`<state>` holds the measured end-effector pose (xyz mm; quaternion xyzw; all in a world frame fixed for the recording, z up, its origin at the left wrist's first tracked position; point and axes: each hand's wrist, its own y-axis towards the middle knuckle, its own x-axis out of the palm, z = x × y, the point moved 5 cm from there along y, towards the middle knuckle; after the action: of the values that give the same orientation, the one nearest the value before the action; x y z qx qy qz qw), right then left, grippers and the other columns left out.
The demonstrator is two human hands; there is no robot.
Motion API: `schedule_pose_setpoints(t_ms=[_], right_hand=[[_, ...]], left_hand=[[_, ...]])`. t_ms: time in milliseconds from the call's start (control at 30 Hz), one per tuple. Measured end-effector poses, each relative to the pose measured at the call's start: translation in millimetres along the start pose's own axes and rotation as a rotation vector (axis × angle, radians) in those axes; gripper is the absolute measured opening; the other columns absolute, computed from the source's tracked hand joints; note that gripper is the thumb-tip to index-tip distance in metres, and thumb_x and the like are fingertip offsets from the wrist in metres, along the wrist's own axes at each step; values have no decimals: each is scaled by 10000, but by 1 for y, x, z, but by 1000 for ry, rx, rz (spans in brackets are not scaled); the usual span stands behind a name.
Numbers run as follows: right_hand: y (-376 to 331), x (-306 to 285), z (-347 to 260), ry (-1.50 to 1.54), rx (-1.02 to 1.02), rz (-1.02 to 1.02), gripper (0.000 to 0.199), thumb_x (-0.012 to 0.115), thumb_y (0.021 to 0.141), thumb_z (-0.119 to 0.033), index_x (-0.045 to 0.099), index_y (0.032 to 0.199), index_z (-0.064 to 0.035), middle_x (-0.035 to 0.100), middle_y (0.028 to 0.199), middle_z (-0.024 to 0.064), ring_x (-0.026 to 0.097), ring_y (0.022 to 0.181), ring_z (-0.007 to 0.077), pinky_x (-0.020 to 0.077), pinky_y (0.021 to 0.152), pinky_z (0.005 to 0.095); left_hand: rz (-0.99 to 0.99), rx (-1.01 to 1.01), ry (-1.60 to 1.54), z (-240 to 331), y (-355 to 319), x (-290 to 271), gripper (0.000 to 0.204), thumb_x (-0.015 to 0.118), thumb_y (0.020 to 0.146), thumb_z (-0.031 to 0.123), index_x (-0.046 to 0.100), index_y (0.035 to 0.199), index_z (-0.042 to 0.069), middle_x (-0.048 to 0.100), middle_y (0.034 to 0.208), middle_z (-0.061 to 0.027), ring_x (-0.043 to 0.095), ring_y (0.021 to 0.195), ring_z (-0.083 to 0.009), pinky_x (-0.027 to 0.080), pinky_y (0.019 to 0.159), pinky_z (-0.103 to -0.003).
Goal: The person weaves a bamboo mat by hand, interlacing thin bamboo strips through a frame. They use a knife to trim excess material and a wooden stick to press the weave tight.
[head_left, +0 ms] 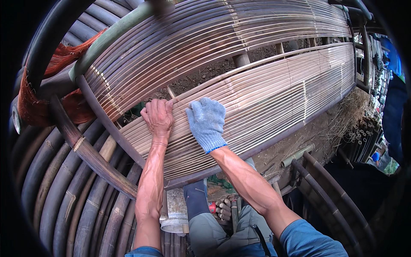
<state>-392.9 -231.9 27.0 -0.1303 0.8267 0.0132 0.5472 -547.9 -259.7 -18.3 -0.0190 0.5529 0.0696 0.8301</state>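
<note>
A long panel of thin pale bamboo slats (274, 81) lies across a dark curved bamboo frame in front of me. My left hand (158, 118) is bare, its fingers curled over the far edge of the slats near the panel's left end. Just to its right, my right hand (207, 121) wears a blue-grey knitted glove. Its fingers are bent down onto the slats, and their tips are hidden. Beyond a gap stands a second section of darker slats (180, 51), crossed by light binding lines. A thick green bamboo pole (115, 36) borders it on the left.
Reddish-brown fibre strands (70, 55) hang on the frame at the left. Below them, several dark curved bamboo poles (87, 205) are stacked. A whitish cylinder (176, 210) is beside my leg. Bundled bamboo tubes (366, 132) and dry straw (351, 109) lie at the right.
</note>
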Motion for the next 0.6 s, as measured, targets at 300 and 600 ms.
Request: schedule_pose_setpoints(t_ms=[300, 600], right_hand=[[11, -7, -1, 48, 76, -120, 230, 684, 883, -272, 662, 790, -62, 640, 751, 173, 645, 712, 388, 499, 641, 505], [-11, -3, 22, 533, 257, -542, 378, 598, 985, -338, 646, 953, 36, 677, 890, 246, 678, 865, 391, 515, 756, 463]], left_hand=[[-12, 20, -20, 2, 1, 1, 243, 533, 1032, 316, 612, 949, 101, 553, 891, -71, 523, 884, -284, 361, 823, -413], [-262, -71, -172, -9, 3, -6, 267, 504, 1023, 265, 630, 1157, 70, 642, 1008, -112, 562, 990, -290, 363, 892, -425]])
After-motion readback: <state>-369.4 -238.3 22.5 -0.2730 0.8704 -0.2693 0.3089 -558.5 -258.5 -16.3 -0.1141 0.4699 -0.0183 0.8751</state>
